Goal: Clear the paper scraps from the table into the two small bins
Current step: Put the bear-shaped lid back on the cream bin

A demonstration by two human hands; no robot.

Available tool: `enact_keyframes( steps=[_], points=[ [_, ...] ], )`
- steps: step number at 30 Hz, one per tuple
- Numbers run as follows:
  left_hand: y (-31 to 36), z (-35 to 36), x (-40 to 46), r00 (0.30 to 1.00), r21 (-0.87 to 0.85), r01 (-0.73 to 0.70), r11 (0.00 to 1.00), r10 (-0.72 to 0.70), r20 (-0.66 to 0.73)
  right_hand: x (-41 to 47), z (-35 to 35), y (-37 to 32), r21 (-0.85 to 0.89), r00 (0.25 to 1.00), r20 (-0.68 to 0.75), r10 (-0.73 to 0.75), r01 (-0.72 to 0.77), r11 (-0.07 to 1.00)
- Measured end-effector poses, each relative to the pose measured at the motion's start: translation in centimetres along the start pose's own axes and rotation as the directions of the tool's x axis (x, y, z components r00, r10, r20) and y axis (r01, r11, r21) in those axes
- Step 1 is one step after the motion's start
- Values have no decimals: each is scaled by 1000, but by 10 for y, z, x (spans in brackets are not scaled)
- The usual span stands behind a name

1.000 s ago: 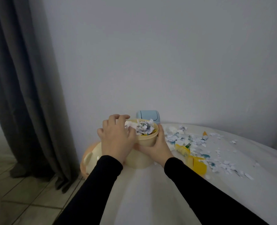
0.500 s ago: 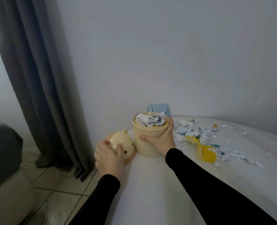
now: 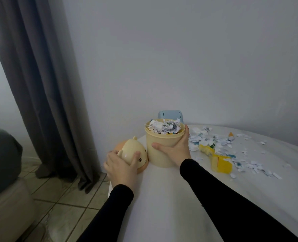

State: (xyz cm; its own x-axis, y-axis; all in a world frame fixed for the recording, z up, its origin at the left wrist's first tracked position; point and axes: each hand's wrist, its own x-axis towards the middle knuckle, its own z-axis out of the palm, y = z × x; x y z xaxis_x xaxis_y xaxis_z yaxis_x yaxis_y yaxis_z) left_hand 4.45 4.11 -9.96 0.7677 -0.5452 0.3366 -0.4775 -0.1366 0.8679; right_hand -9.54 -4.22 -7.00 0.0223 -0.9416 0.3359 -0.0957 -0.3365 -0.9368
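A cream bin (image 3: 159, 151) stands near the table's left edge, heaped to its rim with paper scraps (image 3: 164, 128). My right hand (image 3: 175, 147) grips its side, thumb across the front. Just left of it lies a cream dome lid with an animal face (image 3: 131, 154), resting on an orange base. My left hand (image 3: 121, 165) curls over the dome. Behind the cream bin peeks a light blue bin (image 3: 170, 114), mostly hidden. Loose paper scraps (image 3: 219, 145) lie scattered over the white table (image 3: 179, 206) to the right.
A yellow scoop (image 3: 220, 163) and a small yellow brush (image 3: 206, 149) lie among the scraps. A grey curtain (image 3: 45, 84) hangs left of the table beside the wall. A tiled floor and a dark cushioned seat (image 3: 1, 163) sit at the left.
My left hand left the top of the full bin and moved down left onto the dome lid. My right hand kept its hold on the bin. The camera turned left.
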Motion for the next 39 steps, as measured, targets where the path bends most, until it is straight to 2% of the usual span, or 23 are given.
enact_keyframes(
  steps=[5,11,16,19,23,26,31,36,39],
  points=[
    [-4,12,0,999,110,32,993,-36,31,2,-1,2,-7,1000,8,-13,13,1000],
    [-5,18,4,998,69,65,995,-65,0,2,-1,2,-6,1000,15,-3,3,1000],
    [7,8,16,993,-163,89,983,-100,-60,2,-1,3,-7,1000,15,-9,9,1000],
    [15,-3,25,993,-310,10,951,-47,-110,1,0,2,-2,1000,19,-9,9,1000],
    [38,-14,27,995,-515,-62,855,11,-102,2,-1,1,14,1000,21,-8,8,1000],
    [63,-17,19,994,-590,-110,800,95,-57,2,-1,1,29,1000,13,-9,8,1000],
    [91,-10,8,960,-571,-145,808,255,116,3,4,1,52,1000,20,-20,19,998],
    [100,-1,13,944,-454,-103,885,231,237,-2,6,-1,140,988,96,-123,109,984],
    [102,4,21,932,-423,-93,901,229,283,-3,13,-1,168,989,101,-109,90,982]
  ],
)
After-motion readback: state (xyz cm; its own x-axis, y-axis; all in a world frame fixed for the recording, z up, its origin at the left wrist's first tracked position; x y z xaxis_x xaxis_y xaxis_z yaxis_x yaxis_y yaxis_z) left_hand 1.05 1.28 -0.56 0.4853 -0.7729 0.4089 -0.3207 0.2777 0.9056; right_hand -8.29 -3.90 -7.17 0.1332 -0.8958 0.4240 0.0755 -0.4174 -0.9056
